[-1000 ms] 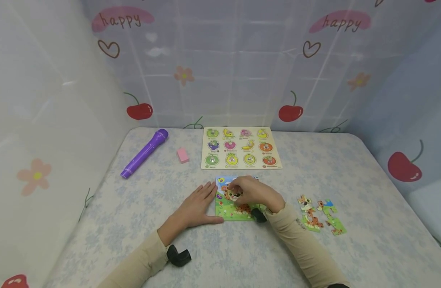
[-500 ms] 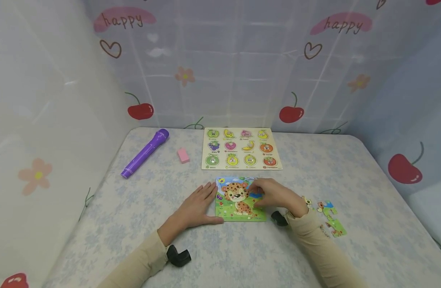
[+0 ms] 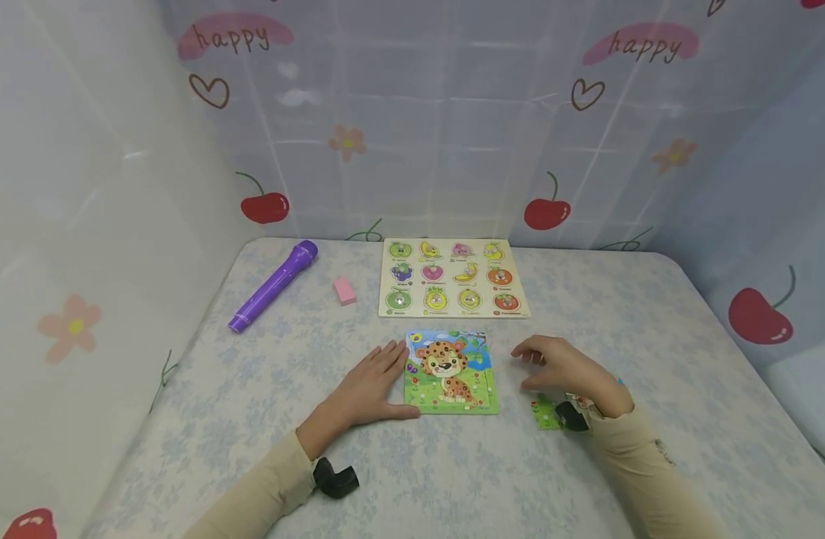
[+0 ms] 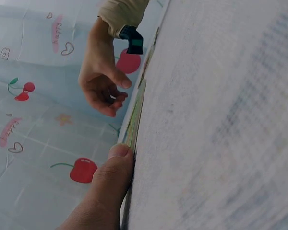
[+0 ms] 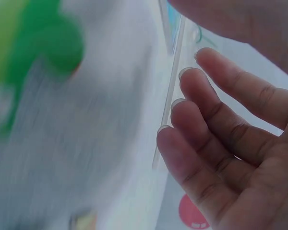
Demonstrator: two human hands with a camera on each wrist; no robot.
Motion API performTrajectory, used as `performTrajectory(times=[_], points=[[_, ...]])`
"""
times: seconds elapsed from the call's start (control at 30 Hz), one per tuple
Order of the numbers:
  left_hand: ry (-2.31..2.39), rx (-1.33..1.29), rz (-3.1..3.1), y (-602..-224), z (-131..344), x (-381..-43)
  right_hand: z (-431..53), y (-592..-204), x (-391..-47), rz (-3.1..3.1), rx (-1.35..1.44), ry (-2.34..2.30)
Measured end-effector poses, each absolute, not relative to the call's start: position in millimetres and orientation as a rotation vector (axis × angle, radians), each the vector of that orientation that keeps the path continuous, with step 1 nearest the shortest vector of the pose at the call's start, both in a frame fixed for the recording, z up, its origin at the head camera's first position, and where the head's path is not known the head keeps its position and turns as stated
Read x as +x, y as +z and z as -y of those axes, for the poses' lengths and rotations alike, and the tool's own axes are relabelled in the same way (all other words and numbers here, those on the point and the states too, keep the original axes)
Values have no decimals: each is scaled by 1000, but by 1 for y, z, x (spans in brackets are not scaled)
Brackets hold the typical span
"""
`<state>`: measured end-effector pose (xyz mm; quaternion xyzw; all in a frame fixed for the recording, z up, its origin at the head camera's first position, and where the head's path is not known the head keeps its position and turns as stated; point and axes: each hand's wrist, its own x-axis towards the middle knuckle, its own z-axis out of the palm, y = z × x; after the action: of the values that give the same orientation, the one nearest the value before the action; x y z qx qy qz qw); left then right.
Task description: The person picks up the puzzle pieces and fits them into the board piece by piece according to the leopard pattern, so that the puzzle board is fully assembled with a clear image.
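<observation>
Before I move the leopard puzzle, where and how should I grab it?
I'd pinch the leopard puzzle by the middle of its right edge, bringing your right hand in from the right. It lies flat and looks thin, so an edge should suit better than the face; that edge is uncovered, while your left hand rests at the left one.

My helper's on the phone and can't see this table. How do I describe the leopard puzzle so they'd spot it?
On the pale, blue-patterned table, find the cream fruit board near the back curtain. Directly in front of it lies the leopard puzzle, smaller and squarer. Unlike the board's rows of fruit, it shows one spotted leopard on green grass.
</observation>
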<state>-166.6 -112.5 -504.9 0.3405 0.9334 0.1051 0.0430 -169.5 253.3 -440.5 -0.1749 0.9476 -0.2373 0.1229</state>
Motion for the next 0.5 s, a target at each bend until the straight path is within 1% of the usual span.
performTrajectory(times=[0.37,0.5], points=[[334,1048,-2865,-505,113,-168,-297,-435,-157,-2715,-361,-675],[334,1043,-2852,-505,113,-167,-310,-436,-152,-2729,-346,-633]])
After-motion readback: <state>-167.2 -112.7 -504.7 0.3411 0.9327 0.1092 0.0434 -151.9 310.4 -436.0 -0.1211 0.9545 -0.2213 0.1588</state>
